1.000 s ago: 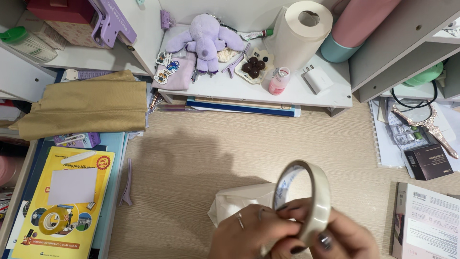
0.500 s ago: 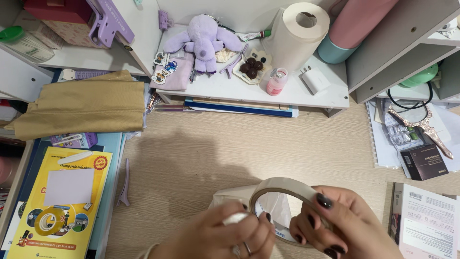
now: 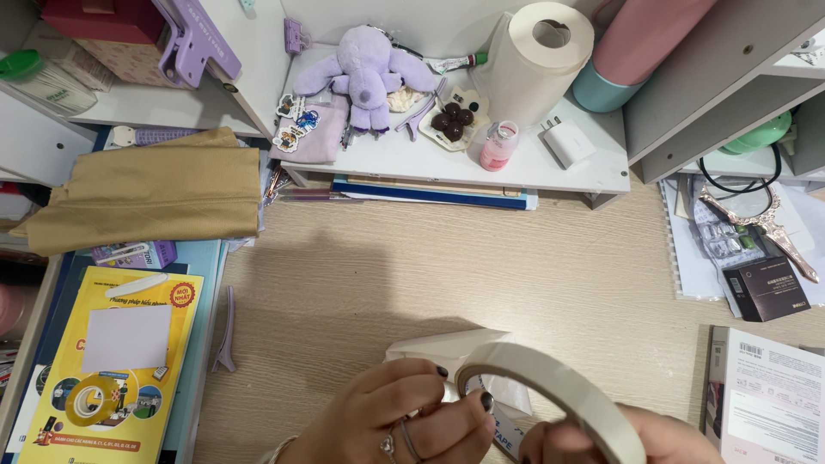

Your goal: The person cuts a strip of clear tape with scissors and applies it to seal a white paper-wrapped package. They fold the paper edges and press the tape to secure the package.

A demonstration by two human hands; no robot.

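Purple plush toy point(image 3: 368, 70), paper towel roll point(image 3: 537, 60), small pink bottle point(image 3: 498, 146) and white charger point(image 3: 570, 143): white shelf, well beyond the hands. Tan folded cloth point(image 3: 150, 191): far up-left. Yellow book point(image 3: 116, 361), purple hair clip point(image 3: 228, 331): left of the hands. Small black box point(image 3: 767, 288): up-right.

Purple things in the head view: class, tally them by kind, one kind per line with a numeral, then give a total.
Plush toy: 1
Big clip on the left shelf: 1
Small clip at the back wall: 1
Cloth pouch under the stickers: 1
Hair clip on the desk: 1
Total: 5
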